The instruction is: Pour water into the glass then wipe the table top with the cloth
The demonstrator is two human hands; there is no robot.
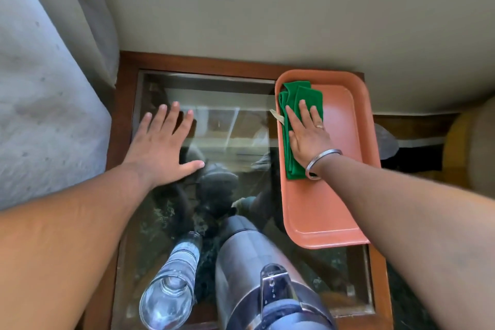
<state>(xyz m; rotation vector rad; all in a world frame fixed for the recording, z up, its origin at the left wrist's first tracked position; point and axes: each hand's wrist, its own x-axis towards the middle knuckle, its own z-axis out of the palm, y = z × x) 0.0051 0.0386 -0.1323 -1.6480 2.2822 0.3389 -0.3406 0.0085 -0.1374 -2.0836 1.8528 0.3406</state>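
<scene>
A folded green cloth (290, 99) lies at the far left of an orange tray (337, 169) on the right side of the table. My right hand (308, 134) rests flat on the cloth, fingers spread. My left hand (160, 142) lies flat and open on the glass table top (230, 126), holding nothing. Near the front edge stands a clear glass (171, 284) with water in it. Right beside it is a steel jug (257, 270) with a spout.
The glass top sits in a brown wooden frame (126, 104). A grey cushioned seat (40, 104) borders the table on the left and a pale wall lies behind it. The tray overhangs the table's right frame.
</scene>
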